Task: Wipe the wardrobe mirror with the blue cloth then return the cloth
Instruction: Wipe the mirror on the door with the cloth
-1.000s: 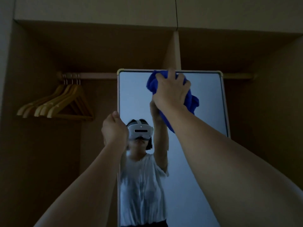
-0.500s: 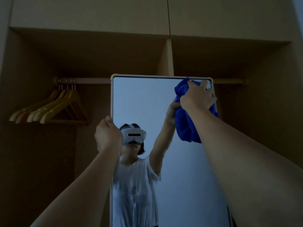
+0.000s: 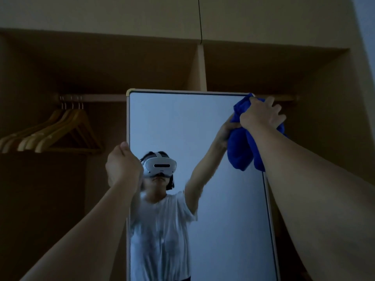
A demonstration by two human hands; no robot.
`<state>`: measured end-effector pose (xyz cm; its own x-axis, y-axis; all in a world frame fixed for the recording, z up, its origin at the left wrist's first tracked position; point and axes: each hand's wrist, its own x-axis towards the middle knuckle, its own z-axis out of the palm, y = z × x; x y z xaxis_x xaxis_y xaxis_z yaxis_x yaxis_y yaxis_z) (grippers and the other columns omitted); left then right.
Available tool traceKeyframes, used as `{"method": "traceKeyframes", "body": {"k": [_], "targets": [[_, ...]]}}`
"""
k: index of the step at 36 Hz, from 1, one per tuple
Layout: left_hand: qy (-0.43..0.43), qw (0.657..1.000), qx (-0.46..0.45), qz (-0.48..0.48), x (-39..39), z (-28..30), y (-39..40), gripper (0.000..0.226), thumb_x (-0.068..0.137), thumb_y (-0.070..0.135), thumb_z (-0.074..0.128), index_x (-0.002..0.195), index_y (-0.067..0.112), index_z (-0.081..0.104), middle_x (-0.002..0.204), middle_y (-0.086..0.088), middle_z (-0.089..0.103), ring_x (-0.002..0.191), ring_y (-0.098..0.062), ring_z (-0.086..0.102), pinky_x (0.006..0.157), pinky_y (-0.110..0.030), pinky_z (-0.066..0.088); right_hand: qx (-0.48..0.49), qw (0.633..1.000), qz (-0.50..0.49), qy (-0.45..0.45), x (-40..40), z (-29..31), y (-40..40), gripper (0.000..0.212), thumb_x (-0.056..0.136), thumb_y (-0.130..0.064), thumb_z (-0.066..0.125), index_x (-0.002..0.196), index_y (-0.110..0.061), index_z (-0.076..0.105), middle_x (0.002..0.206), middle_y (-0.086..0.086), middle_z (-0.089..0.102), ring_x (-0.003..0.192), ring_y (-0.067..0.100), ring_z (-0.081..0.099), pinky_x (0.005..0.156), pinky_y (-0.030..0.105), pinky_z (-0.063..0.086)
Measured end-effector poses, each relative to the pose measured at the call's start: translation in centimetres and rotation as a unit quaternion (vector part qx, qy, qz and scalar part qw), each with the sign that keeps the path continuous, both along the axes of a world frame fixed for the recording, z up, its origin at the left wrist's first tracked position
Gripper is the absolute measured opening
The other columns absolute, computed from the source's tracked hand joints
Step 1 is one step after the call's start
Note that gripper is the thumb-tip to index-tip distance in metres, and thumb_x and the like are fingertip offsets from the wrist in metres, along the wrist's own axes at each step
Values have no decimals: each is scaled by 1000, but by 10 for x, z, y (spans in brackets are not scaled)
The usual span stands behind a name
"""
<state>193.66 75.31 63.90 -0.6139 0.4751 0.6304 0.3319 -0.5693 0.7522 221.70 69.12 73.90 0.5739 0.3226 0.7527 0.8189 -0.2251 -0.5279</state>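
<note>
A tall framed mirror (image 3: 192, 122) stands upright inside the open wardrobe. My right hand (image 3: 260, 114) grips a bunched blue cloth (image 3: 240, 151) and presses it against the glass at the mirror's top right corner; part of the cloth hangs down below the hand. My left hand (image 3: 122, 166) is curled round the mirror's left frame edge at mid height, holding it. The glass reflects a person in a white shirt with a headset, both arms raised.
Several wooden hangers (image 3: 54, 132) hang from the rail (image 3: 95, 97) at the left. A vertical divider (image 3: 199, 67) splits the shelf above the mirror. The wardrobe's side wall (image 3: 332, 138) stands close to the right of the mirror. The room is dim.
My right hand has swept the blue cloth rightward along the top of the mirror, from the upper middle to the top right corner. The left hand stays on the left frame.
</note>
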Motion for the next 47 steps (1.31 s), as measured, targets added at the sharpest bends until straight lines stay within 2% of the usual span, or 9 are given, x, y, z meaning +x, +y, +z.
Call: {"method": "traceKeyframes", "body": {"k": [6, 12, 16, 19, 22, 29, 34, 41, 47], "targets": [[12, 1000, -9, -10, -4, 1, 1, 35, 100, 40, 28, 96, 19, 57, 87, -5, 58, 88, -28, 59, 82, -41, 48, 49, 999, 5, 18, -13, -29, 4, 49, 86, -33, 57, 133, -26, 43, 129, 12, 38, 113, 34, 40, 93, 48, 34], [29, 999, -1, -15, -6, 2, -1, 35, 100, 37, 30, 92, 16, 56, 75, -2, 53, 80, -26, 56, 72, -36, 41, 66, 998, 15, 9, -22, -55, 4, 54, 85, -35, 60, 136, -27, 42, 134, 11, 35, 118, 34, 38, 96, 49, 34], [25, 998, 9, -48, -10, -1, -2, 35, 100, 38, 33, 94, 16, 60, 77, -2, 55, 79, -24, 57, 75, -36, 44, 67, 997, 32, 18, -20, -51, 4, 58, 85, -36, 60, 138, -26, 39, 137, 11, 34, 119, 34, 37, 96, 49, 33], [21, 998, 29, -55, -9, -6, -3, 34, 100, 34, 35, 81, 18, 58, 73, -1, 56, 71, -19, 56, 67, -30, 40, 66, 997, 34, 16, -29, -45, 6, 61, 83, -37, 62, 138, -26, 38, 137, 12, 34, 120, 34, 37, 95, 49, 33], [10, 998, 30, -52, -7, -8, -5, 38, 100, 33, 37, 68, 19, 52, 67, -3, 54, 65, -18, 54, 59, -29, 37, 75, 996, 36, -25, -53, -41, 9, 65, 80, -38, 63, 138, -26, 36, 138, 12, 35, 121, 35, 37, 95, 50, 34], [18, 997, 26, -63, -12, -10, -11, 40, 98, 31, 41, 65, 15, 55, 66, -8, 57, 69, -26, 57, 67, -36, 45, 135, 973, 87, -166, -120, -41, 17, 80, 73, -35, 71, 138, -15, 29, 135, 12, 44, 116, 34, 46, 91, 49, 40], [34, 996, 20, -82, -13, -11, -14, 40, 99, 33, 39, 74, 8, 58, 76, -18, 63, 77, -37, 64, 75, -50, 54, 162, 971, 98, -147, -120, -29, 18, 68, 79, -31, 68, 136, -13, 33, 137, 11, 40, 117, 32, 46, 91, 46, 41], [63, 998, 4, -26, -11, -29, -12, 40, 100, 35, 35, 77, 11, 58, 77, -10, 59, 80, -32, 59, 72, -37, 46, 156, 949, 136, -236, -141, -28, 13, 54, 79, -25, 68, 129, -20, 46, 138, 9, 35, 117, 31, 41, 96, 44, 37], [77, 997, 5, -21, -12, -31, -10, 39, 101, 34, 34, 81, 11, 58, 75, -8, 59, 74, -25, 57, 65, -33, 42, 146, 928, 166, -302, -179, -21, 12, 69, 78, -17, 70, 139, -16, 37, 138, 7, 44, 119, 32, 46, 94, 44, 40]]}}
